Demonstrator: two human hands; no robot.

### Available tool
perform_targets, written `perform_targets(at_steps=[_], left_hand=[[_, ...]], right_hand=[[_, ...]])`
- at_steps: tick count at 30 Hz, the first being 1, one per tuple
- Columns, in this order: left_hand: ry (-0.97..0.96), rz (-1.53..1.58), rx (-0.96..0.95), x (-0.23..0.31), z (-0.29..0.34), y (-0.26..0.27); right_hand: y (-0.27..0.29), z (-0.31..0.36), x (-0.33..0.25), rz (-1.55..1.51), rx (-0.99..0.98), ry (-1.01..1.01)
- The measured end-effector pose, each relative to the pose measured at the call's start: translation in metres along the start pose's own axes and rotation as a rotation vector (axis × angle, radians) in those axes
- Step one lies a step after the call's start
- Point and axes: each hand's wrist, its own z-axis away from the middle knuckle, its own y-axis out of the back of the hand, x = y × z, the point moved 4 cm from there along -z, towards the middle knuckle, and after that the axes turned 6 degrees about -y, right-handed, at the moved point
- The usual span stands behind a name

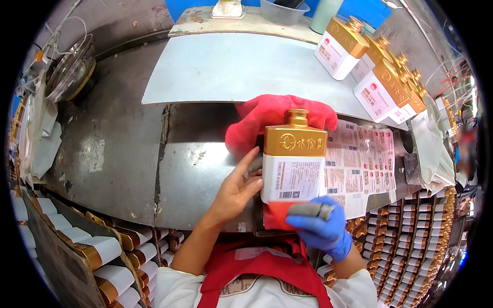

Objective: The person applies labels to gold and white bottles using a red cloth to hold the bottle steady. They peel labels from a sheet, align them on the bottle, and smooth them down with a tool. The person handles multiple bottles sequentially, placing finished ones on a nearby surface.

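A flat bottle (pixel 294 177) with a gold top and white lower body lies in front of me, its neck away from me. A white printed label is on its face. My left hand (pixel 237 191) is bare apart from a grey finger cover and grips the bottle's left edge. In a blue glove with grey finger covers, my right hand (pixel 323 223) is closed on a flat orange-red scraper (pixel 280 214) at the bottle's lower end. A red cloth (pixel 246 128) is bunched under and behind the bottle. Sheets of printed labels (pixel 359 169) lie to its right.
Several similar bottles (pixel 343 49) stand on the white board (pixel 221 66) at the far right. A metal pan (pixel 72 72) is at the far left of the metal table (pixel 118 138). Behind are a plastic tub (pixel 284 14) and a green bottle (pixel 325 15). Racks of bottles (pixel 405 236) flank me.
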Motion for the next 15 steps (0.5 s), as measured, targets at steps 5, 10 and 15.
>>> perform_targets(at_steps=[5, 10, 15], left_hand=[[0.025, 0.016, -0.01, 0.003, 0.002, -0.002], [0.035, -0.034, 0.006, -0.002, 0.008, 0.0], [0.015, -0.175, -0.036, 0.006, 0.015, -0.003]], right_hand=[[-0.005, 0.004, 0.004, -0.027, -0.102, 0.082], [0.006, -0.031, 0.015, 0.114, -0.055, -0.235], [0.023, -0.096, 0.044, 0.038, 0.32, -0.166]])
